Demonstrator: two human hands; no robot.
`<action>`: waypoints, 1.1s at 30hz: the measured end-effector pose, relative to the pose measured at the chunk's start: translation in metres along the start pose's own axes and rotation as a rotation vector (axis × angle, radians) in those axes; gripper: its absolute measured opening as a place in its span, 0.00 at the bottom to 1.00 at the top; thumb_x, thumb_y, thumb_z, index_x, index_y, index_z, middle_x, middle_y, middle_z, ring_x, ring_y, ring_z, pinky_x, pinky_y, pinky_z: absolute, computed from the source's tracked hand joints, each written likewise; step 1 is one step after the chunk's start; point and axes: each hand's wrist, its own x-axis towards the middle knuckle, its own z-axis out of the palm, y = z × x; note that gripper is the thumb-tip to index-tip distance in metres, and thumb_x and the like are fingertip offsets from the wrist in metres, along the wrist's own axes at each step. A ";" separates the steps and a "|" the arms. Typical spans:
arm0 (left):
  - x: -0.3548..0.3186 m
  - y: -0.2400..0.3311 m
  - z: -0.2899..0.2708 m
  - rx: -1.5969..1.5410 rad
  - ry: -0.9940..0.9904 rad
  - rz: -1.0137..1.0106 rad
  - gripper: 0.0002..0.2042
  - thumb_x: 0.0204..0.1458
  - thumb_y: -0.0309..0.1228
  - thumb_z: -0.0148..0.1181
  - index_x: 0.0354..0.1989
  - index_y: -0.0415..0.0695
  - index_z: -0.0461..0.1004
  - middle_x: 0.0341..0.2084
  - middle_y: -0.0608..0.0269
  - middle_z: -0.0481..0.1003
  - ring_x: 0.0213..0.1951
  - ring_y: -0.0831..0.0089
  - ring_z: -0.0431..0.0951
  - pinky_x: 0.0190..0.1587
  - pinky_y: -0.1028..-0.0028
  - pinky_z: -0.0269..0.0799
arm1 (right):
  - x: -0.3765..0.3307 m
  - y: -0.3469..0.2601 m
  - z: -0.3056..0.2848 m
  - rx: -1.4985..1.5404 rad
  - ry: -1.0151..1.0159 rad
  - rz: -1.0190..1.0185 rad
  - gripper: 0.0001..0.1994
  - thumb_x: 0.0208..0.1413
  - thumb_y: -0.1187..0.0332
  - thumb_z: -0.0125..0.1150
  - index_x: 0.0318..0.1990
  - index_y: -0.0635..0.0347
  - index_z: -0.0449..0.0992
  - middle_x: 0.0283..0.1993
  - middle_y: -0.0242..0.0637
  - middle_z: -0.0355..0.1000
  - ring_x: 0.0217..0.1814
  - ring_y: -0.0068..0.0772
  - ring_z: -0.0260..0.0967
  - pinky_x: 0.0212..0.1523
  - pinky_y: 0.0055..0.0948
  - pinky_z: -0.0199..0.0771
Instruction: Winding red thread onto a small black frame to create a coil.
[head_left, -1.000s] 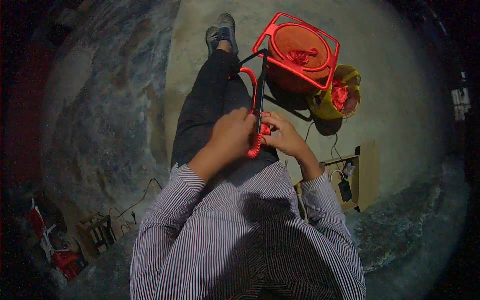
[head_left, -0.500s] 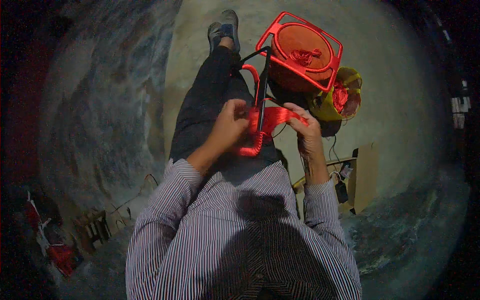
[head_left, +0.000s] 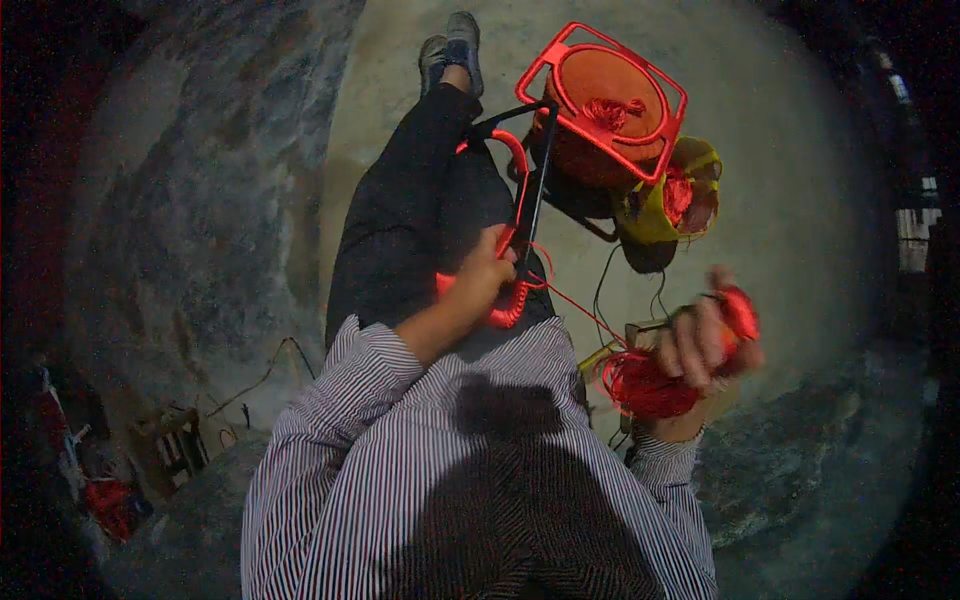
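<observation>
Across my lap lies a black frame [head_left: 541, 170] with square corners, partly wound with glossy red cord [head_left: 517, 308]. My left hand [head_left: 487, 265] is closed round its wrapped side, and the fingertips are partly hidden. My right hand [head_left: 700, 345], raised off to the right, grips a hank of red cord [head_left: 660, 392] whose loops hang out on both sides of the fingers. A single taut strand [head_left: 580, 310] runs from the frame to this hank.
Beyond my knees a finished-looking red wrapped frame [head_left: 560, 65] rests on an orange-brown round seat [head_left: 612, 85] with a small cord bundle on it. Beside it stands a yellow bag [head_left: 650, 215] holding red cord. Dark cables [head_left: 598, 290] lie on the floor to the right.
My right hand has swung right and back from the frame with the hank, drawing the strand out. My left hand has moved onto the frame's wrapped side and closed there.
</observation>
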 end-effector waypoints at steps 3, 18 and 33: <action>0.000 0.004 0.005 -0.098 -0.011 -0.083 0.30 0.37 0.21 0.51 0.57 0.41 0.60 0.35 0.65 0.66 0.36 0.73 0.69 0.37 0.76 0.66 | -0.016 0.031 0.016 0.053 0.586 0.213 0.28 0.57 0.54 0.54 0.56 0.58 0.50 0.29 0.43 0.70 0.22 0.32 0.69 0.26 0.31 0.70; 0.000 -0.003 0.005 -0.131 -0.070 -0.097 0.33 0.39 0.25 0.48 0.60 0.43 0.54 0.41 0.64 0.63 0.43 0.70 0.65 0.45 0.75 0.63 | -0.008 0.053 -0.008 -0.912 0.747 0.422 0.12 0.48 0.73 0.60 0.40 0.61 0.66 0.25 0.28 0.67 0.21 0.18 0.63 0.22 0.21 0.65; -0.030 0.027 0.030 0.728 0.276 0.775 0.27 0.41 0.19 0.52 0.55 0.40 0.61 0.48 0.58 0.66 0.51 0.71 0.67 0.53 0.71 0.63 | 0.001 0.031 0.053 -0.325 0.419 0.379 0.15 0.40 0.78 0.59 0.35 0.59 0.60 0.25 0.38 0.65 0.24 0.28 0.63 0.29 0.27 0.67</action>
